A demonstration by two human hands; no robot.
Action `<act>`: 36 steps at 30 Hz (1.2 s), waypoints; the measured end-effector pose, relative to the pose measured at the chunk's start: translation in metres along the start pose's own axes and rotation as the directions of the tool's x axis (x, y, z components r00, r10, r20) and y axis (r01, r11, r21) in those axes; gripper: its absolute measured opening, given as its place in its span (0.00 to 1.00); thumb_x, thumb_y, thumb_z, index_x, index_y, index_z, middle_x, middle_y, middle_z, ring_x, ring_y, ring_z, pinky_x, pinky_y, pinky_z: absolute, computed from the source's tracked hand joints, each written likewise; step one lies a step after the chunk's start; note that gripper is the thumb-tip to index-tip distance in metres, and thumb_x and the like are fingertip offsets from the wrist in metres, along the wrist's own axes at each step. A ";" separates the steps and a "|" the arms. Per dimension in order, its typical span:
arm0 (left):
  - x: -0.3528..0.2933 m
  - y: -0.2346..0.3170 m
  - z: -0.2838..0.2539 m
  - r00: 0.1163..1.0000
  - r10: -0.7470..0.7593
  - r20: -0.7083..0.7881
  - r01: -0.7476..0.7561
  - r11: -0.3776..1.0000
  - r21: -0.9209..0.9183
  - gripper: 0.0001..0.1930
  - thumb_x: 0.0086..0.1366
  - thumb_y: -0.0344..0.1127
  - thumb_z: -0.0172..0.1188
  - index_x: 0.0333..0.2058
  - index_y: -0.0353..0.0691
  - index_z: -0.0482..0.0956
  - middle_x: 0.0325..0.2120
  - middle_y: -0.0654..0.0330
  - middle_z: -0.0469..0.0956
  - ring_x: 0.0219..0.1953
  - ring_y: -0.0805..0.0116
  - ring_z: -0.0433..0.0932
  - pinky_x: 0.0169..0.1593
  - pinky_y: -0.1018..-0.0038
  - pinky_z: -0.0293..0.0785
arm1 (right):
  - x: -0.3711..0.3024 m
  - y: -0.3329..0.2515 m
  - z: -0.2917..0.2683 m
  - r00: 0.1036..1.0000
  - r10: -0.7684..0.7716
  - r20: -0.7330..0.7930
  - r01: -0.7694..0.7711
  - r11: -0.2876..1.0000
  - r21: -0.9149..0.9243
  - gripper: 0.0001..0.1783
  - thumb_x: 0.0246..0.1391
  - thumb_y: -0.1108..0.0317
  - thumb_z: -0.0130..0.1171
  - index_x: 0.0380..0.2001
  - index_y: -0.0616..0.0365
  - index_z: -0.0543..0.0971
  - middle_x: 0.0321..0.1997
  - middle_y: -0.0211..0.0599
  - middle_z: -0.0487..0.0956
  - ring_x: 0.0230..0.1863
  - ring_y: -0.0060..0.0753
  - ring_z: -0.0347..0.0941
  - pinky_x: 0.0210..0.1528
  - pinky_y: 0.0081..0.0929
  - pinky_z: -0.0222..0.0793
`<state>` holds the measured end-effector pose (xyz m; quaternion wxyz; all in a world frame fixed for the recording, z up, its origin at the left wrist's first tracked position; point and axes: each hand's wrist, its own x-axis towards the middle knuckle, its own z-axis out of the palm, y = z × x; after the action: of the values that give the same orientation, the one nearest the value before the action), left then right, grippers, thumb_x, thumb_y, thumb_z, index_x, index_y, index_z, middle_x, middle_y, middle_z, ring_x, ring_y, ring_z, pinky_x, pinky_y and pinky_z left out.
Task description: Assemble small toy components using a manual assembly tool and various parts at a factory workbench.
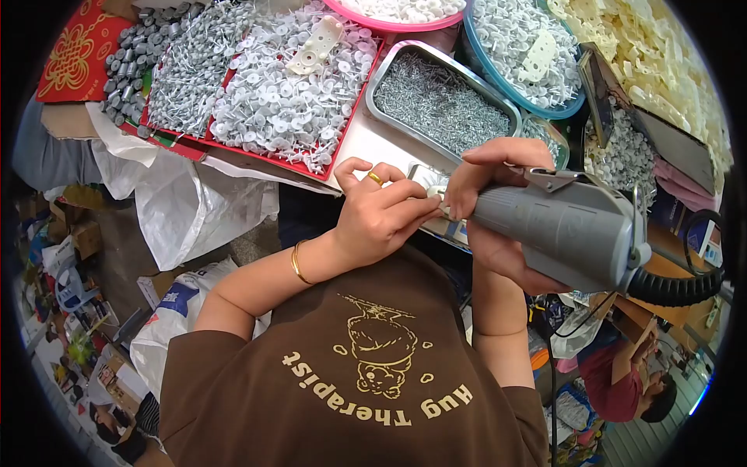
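Note:
My right hand [498,163] is wrapped round a grey corded electric screwdriver [564,226], its front end pointing left. At the table's front edge, my left hand [377,210] is closed, thumb and forefinger pinched at a small white plastic part [437,191]. The right fingertips come close to the same part. The screwdriver's tip and most of the white part are hidden by my fingers. Just beyond my hands stands a metal tray [375,97] full of small silver screws.
A red tray [334,159] of white plastic discs with pins stands at the left, beside heaped metal pins and grey cylinders [128,70]. A blue basin [574,105] and pink basin [389,26] hold white parts. A black coiled cord [677,286] trails right. Another person [622,381] sits at lower right.

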<state>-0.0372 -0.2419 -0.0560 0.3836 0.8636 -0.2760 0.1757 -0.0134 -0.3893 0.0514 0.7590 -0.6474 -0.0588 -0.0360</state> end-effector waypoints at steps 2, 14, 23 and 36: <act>-0.002 0.001 0.001 1.000 -0.018 -0.001 0.018 1.000 0.005 0.07 0.54 0.42 0.72 0.32 0.53 0.86 0.29 0.78 0.80 0.36 0.74 0.75 0.53 0.60 0.52 | -0.004 -0.002 0.003 0.999 0.034 -0.023 -0.035 0.998 -0.048 0.66 0.33 0.12 0.54 0.48 0.74 0.69 0.22 0.38 0.72 0.23 0.28 0.70 0.27 0.23 0.69; -0.001 -0.008 0.017 0.975 -0.160 0.153 0.184 0.971 -0.151 0.21 0.50 0.46 0.75 0.43 0.51 0.82 0.39 0.70 0.81 0.46 0.67 0.75 0.55 0.59 0.51 | -0.009 -0.003 0.008 0.966 0.198 -0.165 -0.239 0.930 -0.280 0.74 0.28 0.04 0.46 0.48 0.75 0.69 0.22 0.39 0.72 0.22 0.30 0.71 0.25 0.23 0.69; -0.002 -0.007 0.018 0.970 -0.174 0.171 0.206 0.960 -0.190 0.18 0.52 0.45 0.74 0.41 0.51 0.81 0.37 0.70 0.81 0.46 0.65 0.75 0.56 0.58 0.51 | -0.006 0.036 -0.014 0.981 -0.158 0.115 0.119 0.951 0.287 0.20 0.58 0.60 0.58 0.46 0.66 0.74 0.30 0.32 0.71 0.29 0.20 0.67 0.29 0.16 0.59; -0.003 -0.006 0.017 0.972 -0.171 0.160 0.198 0.965 -0.172 0.20 0.53 0.48 0.74 0.43 0.50 0.80 0.39 0.69 0.80 0.48 0.65 0.75 0.57 0.56 0.51 | 0.003 0.040 -0.018 0.945 -0.257 0.204 0.158 0.902 0.402 0.30 0.52 0.50 0.64 0.45 0.69 0.75 0.29 0.29 0.73 0.27 0.16 0.67 0.31 0.16 0.61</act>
<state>-0.0343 -0.2508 -0.0720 0.4570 0.8561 -0.2361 0.0499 -0.0048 -0.4008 0.0093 0.8479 -0.4774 -0.2296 -0.0227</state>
